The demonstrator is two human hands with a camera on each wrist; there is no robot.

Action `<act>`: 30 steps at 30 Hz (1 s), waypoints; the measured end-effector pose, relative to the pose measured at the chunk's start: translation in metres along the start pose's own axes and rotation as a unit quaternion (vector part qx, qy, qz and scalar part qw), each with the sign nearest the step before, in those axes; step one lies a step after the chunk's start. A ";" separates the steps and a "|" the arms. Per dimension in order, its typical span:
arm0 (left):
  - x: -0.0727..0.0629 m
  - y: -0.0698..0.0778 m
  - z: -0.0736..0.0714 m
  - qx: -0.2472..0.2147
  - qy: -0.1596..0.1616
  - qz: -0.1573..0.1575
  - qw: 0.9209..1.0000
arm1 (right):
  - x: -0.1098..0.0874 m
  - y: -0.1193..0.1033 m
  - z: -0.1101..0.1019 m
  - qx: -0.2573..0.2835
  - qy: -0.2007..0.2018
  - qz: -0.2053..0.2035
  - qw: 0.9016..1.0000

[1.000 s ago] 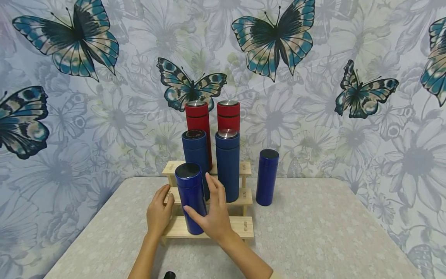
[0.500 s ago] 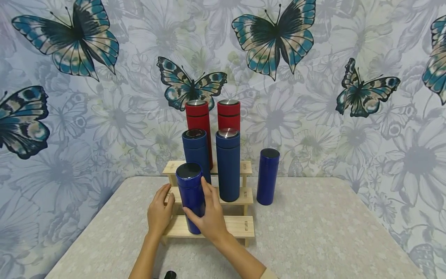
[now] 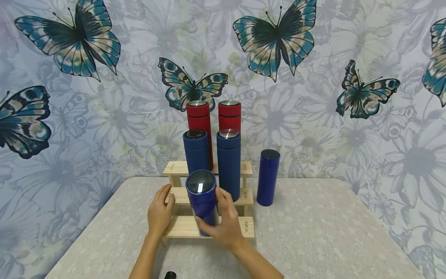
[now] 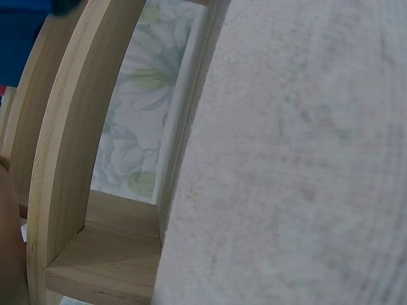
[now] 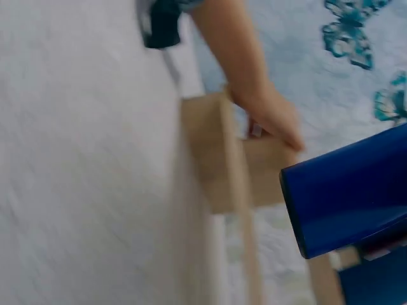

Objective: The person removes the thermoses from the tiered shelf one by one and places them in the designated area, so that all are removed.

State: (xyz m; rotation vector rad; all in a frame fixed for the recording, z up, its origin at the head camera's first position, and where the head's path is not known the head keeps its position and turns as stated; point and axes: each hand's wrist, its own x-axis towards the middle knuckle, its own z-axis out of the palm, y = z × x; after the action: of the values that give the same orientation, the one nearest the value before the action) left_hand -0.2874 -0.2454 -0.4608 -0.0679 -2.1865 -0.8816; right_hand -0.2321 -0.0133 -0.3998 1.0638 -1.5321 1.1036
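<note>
My right hand (image 3: 224, 223) grips a glossy dark-blue thermos bottle (image 3: 202, 201) with a black lid, thumb on the near side and fingers on the far right side. The bottle leans over the bottom step of a three-step wooden rack (image 3: 177, 228). In the right wrist view the base of the thermos bottle (image 5: 350, 194) is apart from the rack's board (image 5: 236, 184). At the rack's left end, my left hand (image 3: 160, 213) holds the side by the middle step; its fingertips are partly hidden.
Two matte blue bottles (image 3: 229, 166) stand on the middle step, two red ones (image 3: 230, 114) on the top. Another glossy blue bottle (image 3: 268, 178) stands on the table right of the rack. A small black object (image 3: 170, 275) lies at the front edge of view.
My right hand closed round the glossy blue thermos bottle, which has shifted right and now tips its lid toward me. My left hand stays at the rack's side.
</note>
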 end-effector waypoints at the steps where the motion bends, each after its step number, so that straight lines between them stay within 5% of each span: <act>1: 0.000 0.000 0.000 -0.001 -0.002 -0.001 1.000 | 0.004 0.001 -0.007 -0.006 0.011 -0.017 1.000; 8: -0.001 0.000 0.001 -0.002 -0.016 -0.014 1.000 | 0.030 0.017 -0.063 -0.069 0.127 -0.075 0.987; 18: 0.000 -0.004 -0.010 -0.045 -0.070 -0.046 0.995 | 0.047 0.050 -0.144 -0.146 0.255 -0.008 0.956; 23: 0.001 -0.007 -0.011 -0.062 -0.076 -0.063 0.993 | 0.042 0.072 -0.177 -0.189 0.264 0.069 0.943; 30: -0.001 -0.005 -0.012 -0.089 -0.070 -0.117 0.987 | 0.009 0.111 -0.201 -0.251 0.216 0.175 0.927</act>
State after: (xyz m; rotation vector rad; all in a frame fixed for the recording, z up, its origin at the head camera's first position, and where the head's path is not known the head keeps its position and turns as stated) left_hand -0.2812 -0.2563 -0.4586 0.0418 -2.2711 -1.2369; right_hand -0.3016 0.2042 -0.3770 0.1819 -1.5454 1.0114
